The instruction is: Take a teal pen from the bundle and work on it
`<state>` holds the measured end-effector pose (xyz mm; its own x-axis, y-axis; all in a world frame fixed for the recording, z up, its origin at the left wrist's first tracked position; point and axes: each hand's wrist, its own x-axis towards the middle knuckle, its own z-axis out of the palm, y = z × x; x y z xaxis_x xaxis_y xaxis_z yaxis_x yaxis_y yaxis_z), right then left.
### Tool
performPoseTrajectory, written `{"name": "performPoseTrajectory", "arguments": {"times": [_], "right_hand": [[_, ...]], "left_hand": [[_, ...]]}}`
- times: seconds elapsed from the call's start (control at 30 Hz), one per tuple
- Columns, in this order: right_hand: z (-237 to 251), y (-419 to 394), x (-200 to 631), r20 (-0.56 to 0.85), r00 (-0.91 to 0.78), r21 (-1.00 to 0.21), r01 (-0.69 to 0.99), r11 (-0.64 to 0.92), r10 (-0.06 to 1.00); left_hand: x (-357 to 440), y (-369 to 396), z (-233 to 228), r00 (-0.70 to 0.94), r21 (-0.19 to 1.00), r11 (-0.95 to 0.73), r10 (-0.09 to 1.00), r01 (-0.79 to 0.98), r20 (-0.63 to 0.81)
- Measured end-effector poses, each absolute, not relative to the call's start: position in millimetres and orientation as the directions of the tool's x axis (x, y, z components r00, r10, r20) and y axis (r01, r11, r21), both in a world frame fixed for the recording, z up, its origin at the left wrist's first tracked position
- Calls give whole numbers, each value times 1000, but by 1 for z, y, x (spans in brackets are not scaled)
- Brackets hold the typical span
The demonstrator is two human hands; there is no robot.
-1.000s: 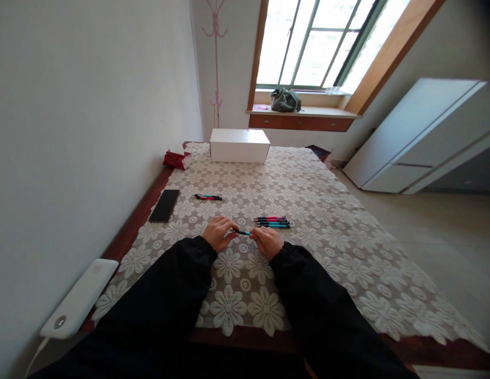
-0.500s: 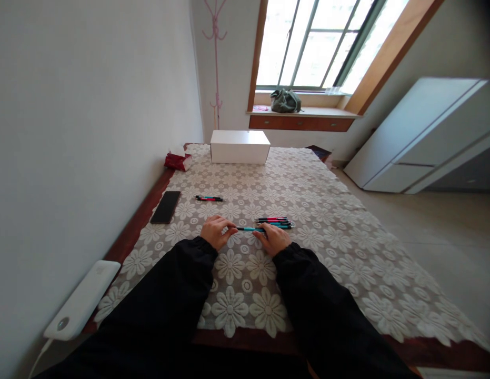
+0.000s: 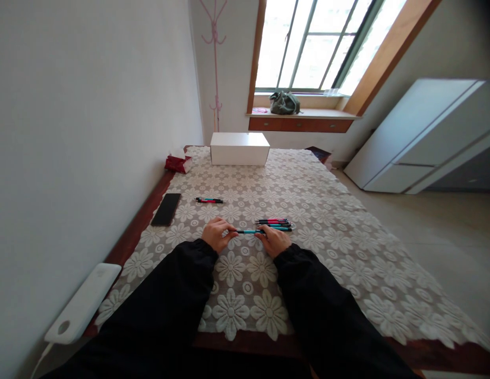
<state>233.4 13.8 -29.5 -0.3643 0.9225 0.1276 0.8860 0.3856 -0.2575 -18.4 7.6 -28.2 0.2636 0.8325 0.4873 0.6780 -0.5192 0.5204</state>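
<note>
Between my two hands lies a blue-and-black pen (image 3: 248, 231), held level just over the flowered tablecloth (image 3: 231, 310). My left hand (image 3: 218, 233) pinches its left end between thumb and fingers. Its right end is in the pinch of my right hand (image 3: 275, 240), whose fingers cover that tip. Just beyond my right hand, several red, blue and black pens (image 3: 274, 223) lie side by side. Farther off to the left rests a small group of red, blue and black pens (image 3: 210, 200).
A black phone (image 3: 166, 209) lies at the table's left side, with a red tissue pack (image 3: 178, 163) behind it. A white box (image 3: 240, 149) stands at the far end. A white device with a cable (image 3: 83, 303) sits by the left wall.
My hands keep their pinch on the pen with hardly any movement. The whole view has shifted very slightly.
</note>
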Motion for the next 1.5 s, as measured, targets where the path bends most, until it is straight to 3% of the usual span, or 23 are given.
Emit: {"name": "performPoseTrajectory", "arguments": {"times": [0.23,0.53,0.87,1.2,1.5], "right_hand": [[-28,22,245,330,-395,-196,860,472,857],[-34,21,241,281,-615,-194,716,671,737],[-20,37,277,168,-435,-195,865,462,885],[-6,38,288,130,-356,-166,912,375,925],[-3,34,285,161,-354,-191,905,381,921]], "left_hand": [[-18,8,-25,311,509,-505,852,697,420],[-15,6,-28,413,483,-560,827,673,382],[-21,11,-28,254,480,-400,905,781,340],[-25,17,-33,200,479,-324,935,816,292],[-40,48,-32,185,320,-286,932,903,312]]}}
